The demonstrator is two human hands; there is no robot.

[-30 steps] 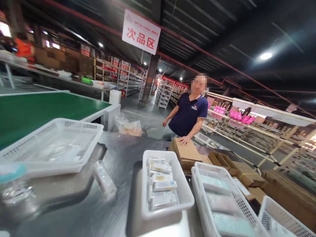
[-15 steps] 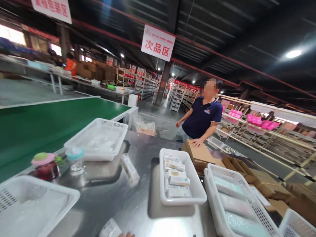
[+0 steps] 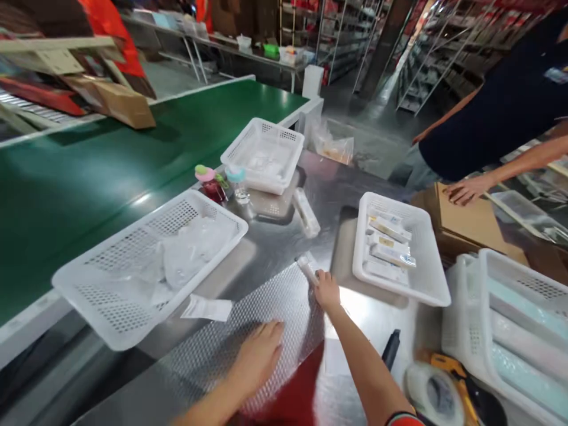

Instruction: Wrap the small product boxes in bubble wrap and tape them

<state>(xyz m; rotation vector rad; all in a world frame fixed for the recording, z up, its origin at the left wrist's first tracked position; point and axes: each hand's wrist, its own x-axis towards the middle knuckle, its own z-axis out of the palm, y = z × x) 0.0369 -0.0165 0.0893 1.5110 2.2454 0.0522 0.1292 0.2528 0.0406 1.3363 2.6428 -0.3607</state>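
- The worktop (image 3: 319, 171) is smooth, shiny metal, and on it lies a clear plastic sheet (image 3: 293, 296) with small raised bubbles.
- The right hand (image 3: 327, 290) is closed, its fingers pinching the near end of a slim, whitish oblong packet (image 3: 305, 266), over the sheet's far edge.
- The left hand (image 3: 261, 352) is palm down on the sheet, open, with fingers straight and close together; I see nothing held in it.
- A crumpled white paper piece (image 3: 207, 308) is near the left hand, beside a long white perforated plastic basket (image 3: 84, 277) with thin, wrinkled clear bags (image 3: 186, 248).
- At the right, a smooth white plastic tray (image 3: 428, 254) with rounded corners carries small white oblong boxes (image 3: 390, 251).
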